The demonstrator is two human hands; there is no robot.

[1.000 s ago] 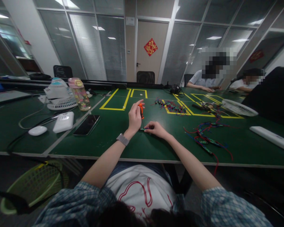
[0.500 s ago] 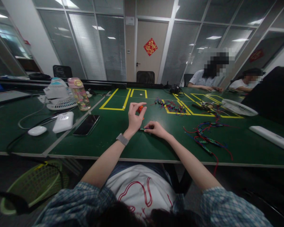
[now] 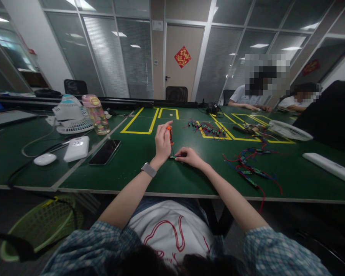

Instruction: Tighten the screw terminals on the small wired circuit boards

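Note:
In the head view my left hand (image 3: 162,143) is closed around the orange handle of a screwdriver (image 3: 170,135). The tool stands nearly upright, its thin shaft pointing down at a small green circuit board (image 3: 172,157) on the table. Beside it, my right hand (image 3: 189,157) pinches the right end of this board, where dark wires show at the fingers. My fingers partly hide the board, and whether the screwdriver's tip touches it is too small to tell.
Wired circuit boards lie in a group (image 3: 208,129) beyond my hands and in another (image 3: 248,166) to the right. A phone (image 3: 105,152), a white power bank (image 3: 77,148), a bottle (image 3: 97,115) and a fan (image 3: 71,117) stand left. Two people sit at the far right.
My left hand's fingers have turned and folded closer round the screwdriver handle, which shows more now. My right hand and the board have stayed in place.

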